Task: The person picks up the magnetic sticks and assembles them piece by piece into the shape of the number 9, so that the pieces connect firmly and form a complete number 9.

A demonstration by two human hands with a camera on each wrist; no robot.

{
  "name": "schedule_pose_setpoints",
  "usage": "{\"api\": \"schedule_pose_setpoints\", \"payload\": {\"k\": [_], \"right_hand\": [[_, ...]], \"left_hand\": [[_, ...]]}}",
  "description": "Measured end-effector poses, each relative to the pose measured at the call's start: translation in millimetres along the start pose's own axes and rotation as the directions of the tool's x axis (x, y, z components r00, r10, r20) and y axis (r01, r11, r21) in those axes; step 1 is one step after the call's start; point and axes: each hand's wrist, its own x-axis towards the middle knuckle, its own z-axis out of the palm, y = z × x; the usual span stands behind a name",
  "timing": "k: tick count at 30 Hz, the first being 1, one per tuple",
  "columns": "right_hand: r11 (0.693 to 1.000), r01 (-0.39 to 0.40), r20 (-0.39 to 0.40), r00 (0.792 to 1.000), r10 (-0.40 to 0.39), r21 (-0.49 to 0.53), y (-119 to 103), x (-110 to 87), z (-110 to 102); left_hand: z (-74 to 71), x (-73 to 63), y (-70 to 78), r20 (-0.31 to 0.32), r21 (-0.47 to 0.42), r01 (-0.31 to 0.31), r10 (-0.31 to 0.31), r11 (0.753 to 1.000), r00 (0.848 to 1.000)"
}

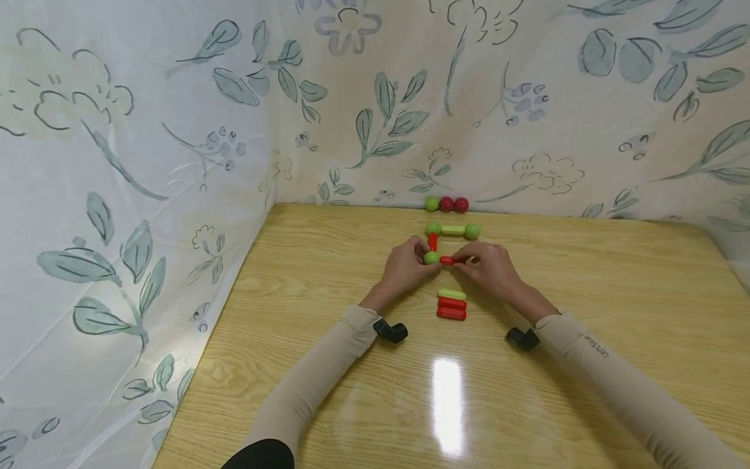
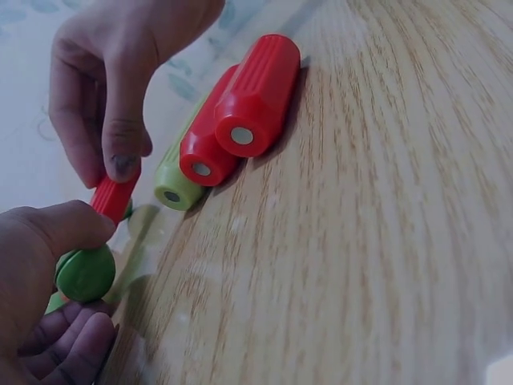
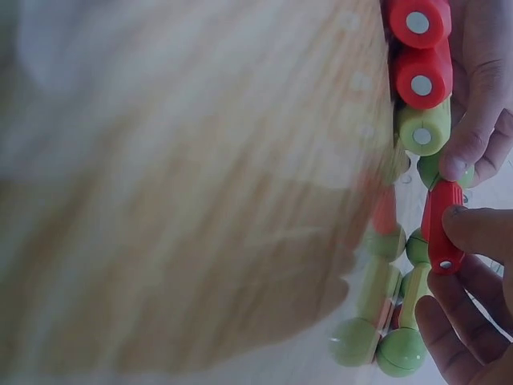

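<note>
My left hand [image 1: 404, 266] holds a green ball [image 1: 431, 258] between thumb and fingers. Just to its right, my right hand [image 1: 489, 266] pinches a short red magnetic rod [image 3: 443, 228] whose inner end is right at that ball. Running back from the held ball, a second red rod [image 1: 432, 241] leads to another green ball [image 1: 433, 228]. From there a light green rod [image 1: 452, 230] extends right to a further green ball [image 1: 472, 231]. In the left wrist view, the left thumb covers part of where the ball and the pinched rod meet.
Nearer me lie a light green rod [image 1: 452, 294] and two red rods [image 1: 452, 309] side by side, with round metal discs in their ends. A green ball [image 1: 431, 204] and two red balls [image 1: 454, 204] line the table's back edge, before a leaf-patterned cloth [image 1: 351, 130].
</note>
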Motion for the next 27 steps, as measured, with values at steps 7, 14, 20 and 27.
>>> {"api": "schedule_pose_setpoints", "payload": {"k": [7,14,20,27], "right_hand": [[1.0,-0.003,0.001,1.0,0.003,-0.001,-0.6,-0.4,0.0],[1.0,-0.016,0.005,1.0,0.016,-0.007,-0.6,-1.1,0.8],[1.0,-0.014,0.011,1.0,0.014,-0.025,-0.1,-1.5,1.4],[0.997,0.012,0.032,0.999,-0.01,-0.074,2.1,-1.8,3.2]], "left_hand": [[1.2,-0.3,-0.8,-0.014,0.029,-0.009,0.009,1.0,1.0],[2.3,-1.7,1.7,-0.014,0.066,0.011,-0.01,0.998,1.0],[4.2,-2.7,2.2,-0.027,0.088,0.016,-0.014,0.996,1.0],[5.8,-3.8,2.6,-0.036,0.1,0.017,-0.014,0.995,0.999]]}}
